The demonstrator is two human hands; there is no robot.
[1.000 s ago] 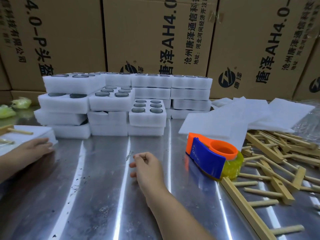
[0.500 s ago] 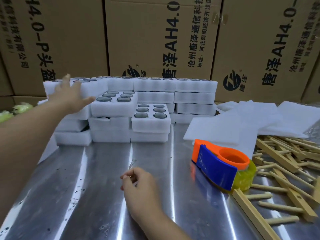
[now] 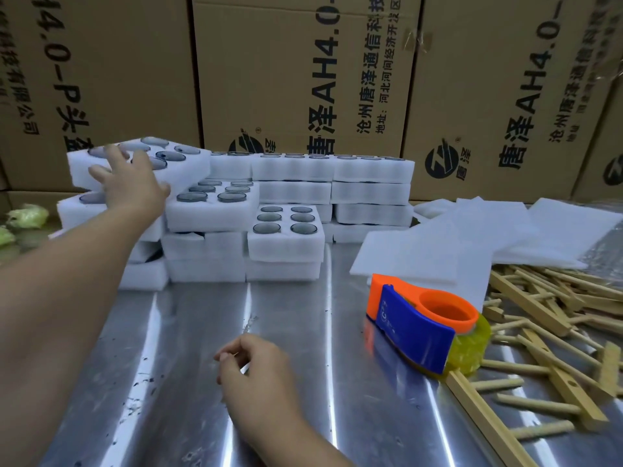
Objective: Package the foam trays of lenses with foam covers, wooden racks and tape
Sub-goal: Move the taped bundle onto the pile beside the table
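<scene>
Tray (image 3: 197,167) with its dark lenses (image 3: 170,156) sits tipped toward you on top of the far-left stack, its upper face showing, blurred at the edges. Your left hand (image 3: 129,187) lies over its near side, fingers (image 3: 113,153) spread wide and fairly straight across the top, thumb (image 3: 163,189) pointing out to the right; you cannot tell whether anything hooks underneath. More stacks (image 3: 286,244) of filled trays stand just beside it, running right along the back of the table (image 3: 188,332). Your right hand (image 3: 259,375) is low over the bare metal near you, well apart from the trays, fingers loosely curled with thumb and forefinger tips close together; whether they pinch something tiny cannot be told. To its right lies the orange-and-blue dispenser (image 3: 414,326) with a yellowish roll, touching the nearest of the racks (image 3: 546,308) piled loosely at the right edge. Covers (image 3: 438,247) lie overlapping behind the dispenser, between the stacks and the racks. Boxes (image 3: 296,79) printed in black wall off the back.
</scene>
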